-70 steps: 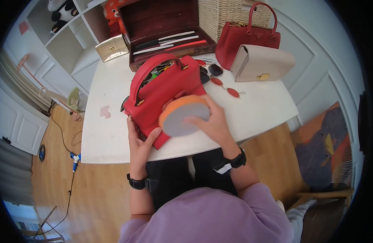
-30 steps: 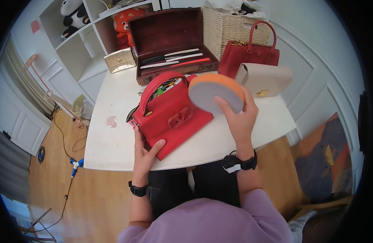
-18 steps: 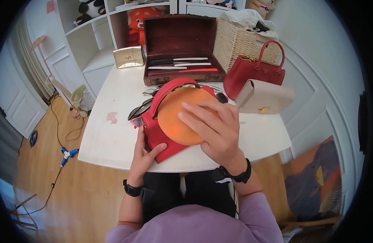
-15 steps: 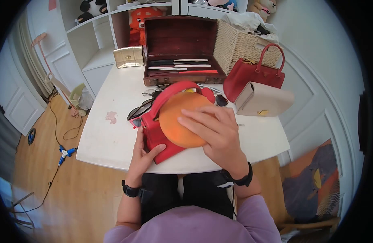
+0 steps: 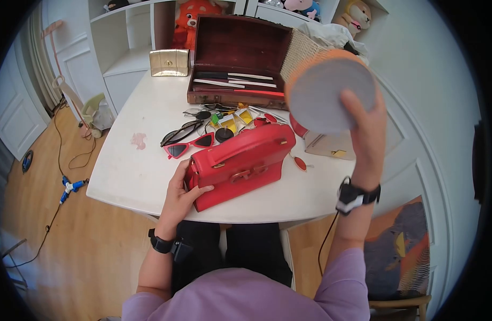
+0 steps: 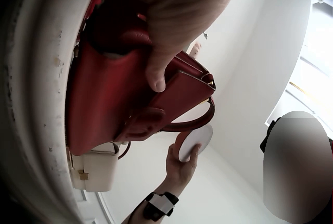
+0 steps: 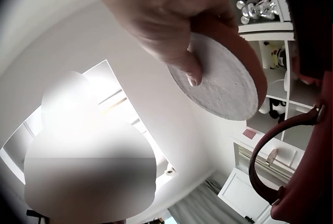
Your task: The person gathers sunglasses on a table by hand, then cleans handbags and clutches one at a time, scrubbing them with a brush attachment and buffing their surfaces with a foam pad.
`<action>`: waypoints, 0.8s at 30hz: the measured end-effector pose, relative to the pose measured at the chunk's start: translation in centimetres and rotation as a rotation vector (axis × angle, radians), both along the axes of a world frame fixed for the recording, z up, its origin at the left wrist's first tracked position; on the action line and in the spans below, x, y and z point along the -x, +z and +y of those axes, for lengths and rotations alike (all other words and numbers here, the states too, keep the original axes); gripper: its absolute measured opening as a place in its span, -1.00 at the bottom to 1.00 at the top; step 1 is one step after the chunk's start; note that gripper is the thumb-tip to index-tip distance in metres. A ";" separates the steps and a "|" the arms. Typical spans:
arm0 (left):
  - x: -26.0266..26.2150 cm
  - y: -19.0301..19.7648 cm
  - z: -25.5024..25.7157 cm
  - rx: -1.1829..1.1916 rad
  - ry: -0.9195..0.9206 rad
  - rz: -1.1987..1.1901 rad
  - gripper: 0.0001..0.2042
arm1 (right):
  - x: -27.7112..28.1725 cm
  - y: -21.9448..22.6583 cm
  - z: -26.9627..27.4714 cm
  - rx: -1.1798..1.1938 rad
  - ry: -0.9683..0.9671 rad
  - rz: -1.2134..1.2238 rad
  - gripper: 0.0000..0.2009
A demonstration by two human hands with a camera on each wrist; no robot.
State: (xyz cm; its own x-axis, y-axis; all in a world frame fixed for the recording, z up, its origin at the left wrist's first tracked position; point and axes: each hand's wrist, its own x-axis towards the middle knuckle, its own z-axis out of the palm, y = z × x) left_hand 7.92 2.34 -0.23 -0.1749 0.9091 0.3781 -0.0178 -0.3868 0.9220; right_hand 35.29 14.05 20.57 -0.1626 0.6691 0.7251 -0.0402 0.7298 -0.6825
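Note:
The red handbag [image 5: 238,174] stands at the table's near edge, its handle on top. My left hand [image 5: 180,193] grips its left end, the thumb on the front face; in the left wrist view the thumb presses the bag [image 6: 112,99]. Raised to the right, above the pale clutch [image 5: 326,144], my right hand [image 5: 369,131] holds a round orange disc with a grey face [image 5: 326,96]. In the right wrist view the thumb lies on the grey face of the disc [image 7: 223,83], its fingers hidden behind.
Behind the bag lie red sunglasses [image 5: 190,145], black sunglasses [image 5: 180,132] and small yellow items [image 5: 227,124]. An opened brown case [image 5: 240,53] holds several strips. A gold purse [image 5: 169,63] stands left of it, a wicker basket [image 5: 298,51] right.
My right hand has lifted the disc from in front of the bag up to the right, turning its grey face into view. The bag appears turned, its front logo uncovered; my left hand stays on it.

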 end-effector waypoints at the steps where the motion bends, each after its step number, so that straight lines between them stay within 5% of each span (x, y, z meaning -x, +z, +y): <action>1: 0.0 -0.3 0.0 0.001 -0.016 -0.040 -0.41 | 0.8 0.5 1.0 -0.001 0.002 -0.005 -0.50; 4: 0.1 -0.6 0.0 0.002 -0.040 -0.071 -0.47 | 3.8 1.2 2.4 0.167 0.222 -0.187 -0.48; 6: 0.0 -0.6 -0.1 0.004 -0.048 -0.063 -0.51 | 5.6 1.1 2.4 0.256 0.524 -0.539 -0.46; 9: 0.1 -0.5 -0.4 -0.046 -0.084 -0.062 -0.56 | 7.8 0.1 2.2 0.331 0.661 -0.841 -0.45; 16: 0.0 -0.3 -0.3 -0.166 -0.049 0.077 -0.55 | 7.9 2.9 3.2 0.224 0.393 -0.790 -0.50; 18: 0.1 -0.2 -0.3 -0.182 -0.039 0.095 -0.53 | 7.9 2.0 2.6 0.314 0.565 -0.709 -0.53; 20: 0.0 -0.3 -0.6 -0.206 -0.030 0.108 -0.52 | 8.1 0.9 1.8 0.145 0.647 -0.960 -0.53; 21: 0.0 -0.2 -0.7 -0.204 -0.026 0.104 -0.52 | 8.3 0.2 2.3 0.270 0.684 -0.973 -0.52; 24: 0.2 0.3 -0.6 -0.247 -0.011 0.202 -0.52 | 8.1 0.7 4.1 0.292 0.511 -0.888 -0.51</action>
State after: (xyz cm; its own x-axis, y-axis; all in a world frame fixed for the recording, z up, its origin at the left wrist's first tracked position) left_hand 7.75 1.76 0.06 -0.0647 0.7870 0.6135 0.1507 -0.6000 0.7857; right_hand 27.21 18.17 21.22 -0.8650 0.5008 0.0308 0.3031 0.5705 -0.7633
